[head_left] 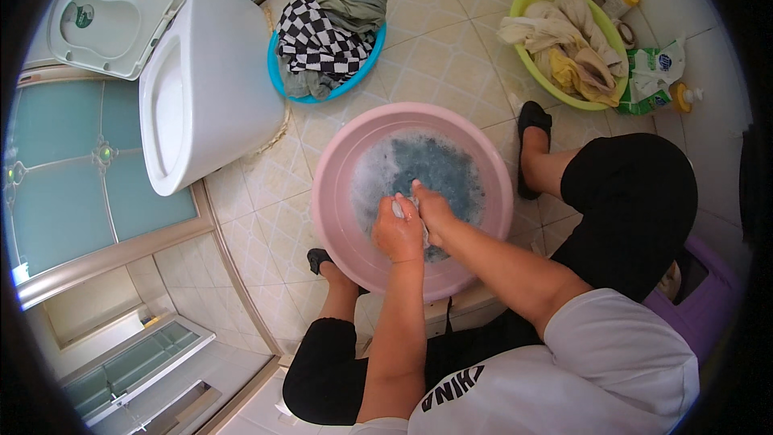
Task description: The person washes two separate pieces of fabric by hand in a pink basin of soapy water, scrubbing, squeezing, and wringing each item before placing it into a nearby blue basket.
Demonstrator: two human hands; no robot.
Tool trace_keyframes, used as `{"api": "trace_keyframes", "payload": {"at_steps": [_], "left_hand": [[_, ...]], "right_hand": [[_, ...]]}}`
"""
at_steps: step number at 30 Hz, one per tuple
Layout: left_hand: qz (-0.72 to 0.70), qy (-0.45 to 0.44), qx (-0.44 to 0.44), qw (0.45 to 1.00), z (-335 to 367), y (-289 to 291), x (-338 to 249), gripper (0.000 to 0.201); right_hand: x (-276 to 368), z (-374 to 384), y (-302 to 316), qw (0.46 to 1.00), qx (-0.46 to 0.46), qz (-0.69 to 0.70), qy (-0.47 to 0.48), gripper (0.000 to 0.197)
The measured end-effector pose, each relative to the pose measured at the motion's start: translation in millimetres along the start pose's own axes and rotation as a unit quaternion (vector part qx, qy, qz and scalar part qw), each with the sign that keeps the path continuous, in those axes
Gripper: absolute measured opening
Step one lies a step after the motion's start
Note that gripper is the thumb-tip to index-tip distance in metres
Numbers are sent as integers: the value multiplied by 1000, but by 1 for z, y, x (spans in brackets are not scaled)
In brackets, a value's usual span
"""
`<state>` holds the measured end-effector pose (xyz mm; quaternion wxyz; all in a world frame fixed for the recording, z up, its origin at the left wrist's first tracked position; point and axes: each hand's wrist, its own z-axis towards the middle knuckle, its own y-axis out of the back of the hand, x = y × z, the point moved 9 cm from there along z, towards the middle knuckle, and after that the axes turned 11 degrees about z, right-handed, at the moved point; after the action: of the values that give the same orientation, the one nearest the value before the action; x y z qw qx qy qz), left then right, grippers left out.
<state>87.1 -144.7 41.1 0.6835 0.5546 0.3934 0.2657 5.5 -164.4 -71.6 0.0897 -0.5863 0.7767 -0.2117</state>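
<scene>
A large pink basin (pixel 332 173) stands on the floor between my feet, holding bluish, foamy water (pixel 431 165). Over the water my left hand (pixel 398 229) and my right hand (pixel 433 211) are close together, fingers closed around a small white cloth (pixel 408 208). Most of the cloth is hidden by my hands; a bit shows between the fists and below them. Whether more laundry lies under the suds cannot be made out.
Beyond the basin sits a blue tub (pixel 274 72) with checkered and grey-green cloth. A yellow-green tub (pixel 527 64) of beige clothes is at the far right, beside bottles (pixel 622 0) and a green-white packet (pixel 651 72). A white toilet (pixel 209 80) stands left; a purple stool-like object (pixel 700 322) right.
</scene>
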Motion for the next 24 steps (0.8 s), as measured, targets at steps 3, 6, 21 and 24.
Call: {"api": "trace_keyframes", "payload": {"at_steps": [3, 6, 21, 24], "left_hand": [[-102, 117, 92, 984, -2, -35, 39, 21], [-197, 34, 81, 976, -14, -65, 87, 19], [-73, -53, 298, 950, -50, -107, 57, 35], [-121, -146, 310, 931, -31, -39, -2, 32]], "right_hand": [[8, 14, 9, 999, 17, 24, -13, 34], [18, 37, 29, 999, 0, -17, 28, 31], [61, 47, 44, 849, -16, -424, 315, 31], [48, 52, 22, 855, 116, -423, 277, 38]]}}
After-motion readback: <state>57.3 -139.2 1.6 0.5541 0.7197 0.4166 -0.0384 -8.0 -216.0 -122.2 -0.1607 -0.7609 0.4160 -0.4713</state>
